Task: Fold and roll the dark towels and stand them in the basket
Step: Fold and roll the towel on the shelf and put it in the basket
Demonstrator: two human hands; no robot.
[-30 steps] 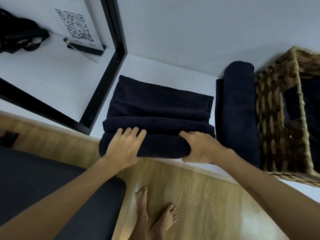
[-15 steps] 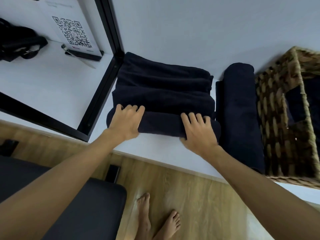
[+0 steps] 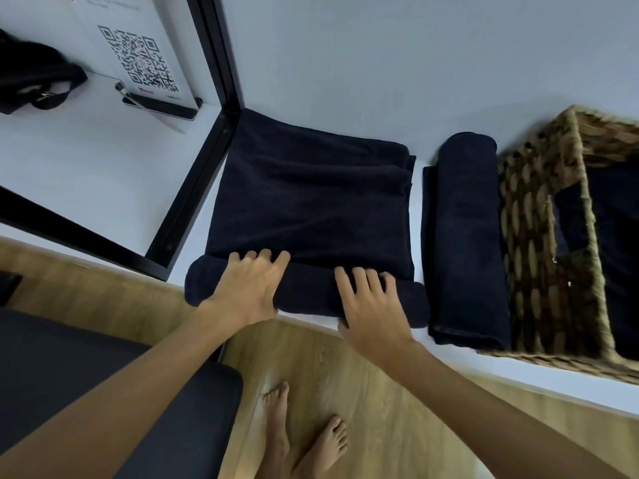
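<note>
A dark towel (image 3: pixel 311 202) lies flat on the white table (image 3: pixel 518 385), and its near edge is wound into a thick roll (image 3: pixel 307 295) at the table's front edge. My left hand (image 3: pixel 249 288) presses on the roll's left part, fingers curled over its top. On the right part my right hand (image 3: pixel 370 305) sits the same way. A finished rolled towel (image 3: pixel 466 236) lies to the right, against the wicker basket (image 3: pixel 539 236). Inside the basket, dark towel fabric (image 3: pixel 615 254) shows.
A black frame (image 3: pixel 193 188) runs along the towel's left side. Behind it stand a QR code sign (image 3: pixel 138 60) and a black bag (image 3: pixel 38 77). A dark seat (image 3: pixel 103 392) is at lower left, and my bare feet (image 3: pixel 304 437) are on the wooden floor.
Half a second ago the towel was bunched into folds, pushed away from me. Now it lies flat again, and both hands are back with the roll at the table's front edge.
</note>
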